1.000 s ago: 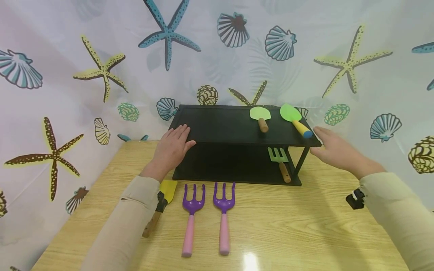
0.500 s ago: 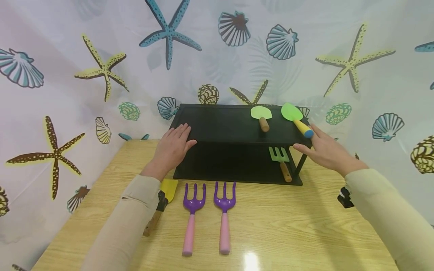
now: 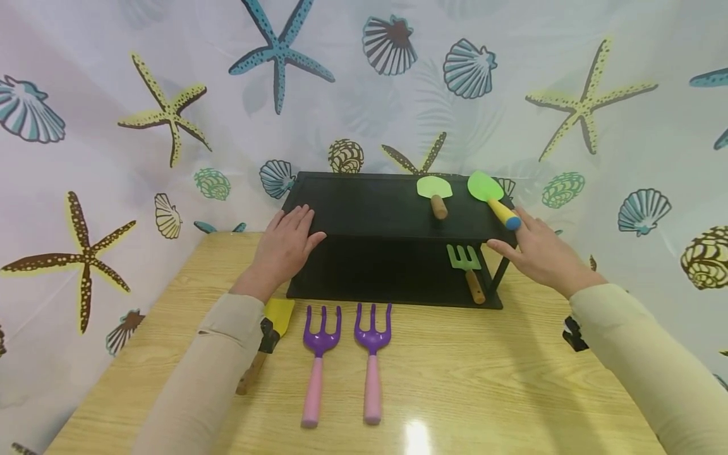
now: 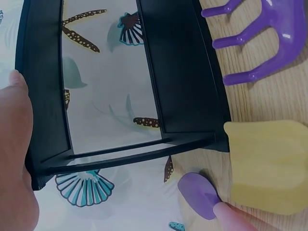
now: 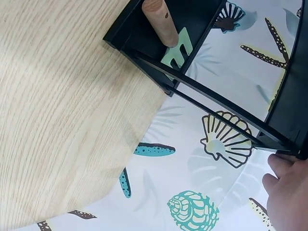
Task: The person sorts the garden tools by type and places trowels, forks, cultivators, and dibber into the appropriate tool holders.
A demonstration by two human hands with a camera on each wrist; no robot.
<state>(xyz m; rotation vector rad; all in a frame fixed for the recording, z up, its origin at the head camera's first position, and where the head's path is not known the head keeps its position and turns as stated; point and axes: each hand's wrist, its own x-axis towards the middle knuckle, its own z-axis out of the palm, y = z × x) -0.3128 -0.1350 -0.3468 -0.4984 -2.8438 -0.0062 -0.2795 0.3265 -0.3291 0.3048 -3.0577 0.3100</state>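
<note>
A black two-tier shelf [image 3: 364, 208] stands at the back of the table. My left hand [image 3: 282, 246] rests on its top board at the left front corner, fingers straight. At the opposite end my right hand [image 3: 540, 251] touches the right edge, its thumb along the front and its fingers beside the board. Near those fingers lies a green trowel [image 3: 503, 213] with a yellow, blue-tipped handle. A pale green trowel [image 3: 438, 205] with a wooden handle lies left of it. On the lower tier, a green hand fork [image 3: 473, 284] leans toward the right end.
Two purple hand forks [image 3: 315, 392] [image 3: 372, 388] with pink handles lie before the shelf. A yellow trowel [image 3: 280, 314] is partly under my left sleeve. The left wrist view shows a purple trowel [image 4: 197, 195] beside the shelf. A patterned curtain [image 3: 364, 95] hangs behind.
My right hand has moved left, from just off the shelf's right end onto its front corner, covering it. The left hand stays where it was; the tools have not moved.
</note>
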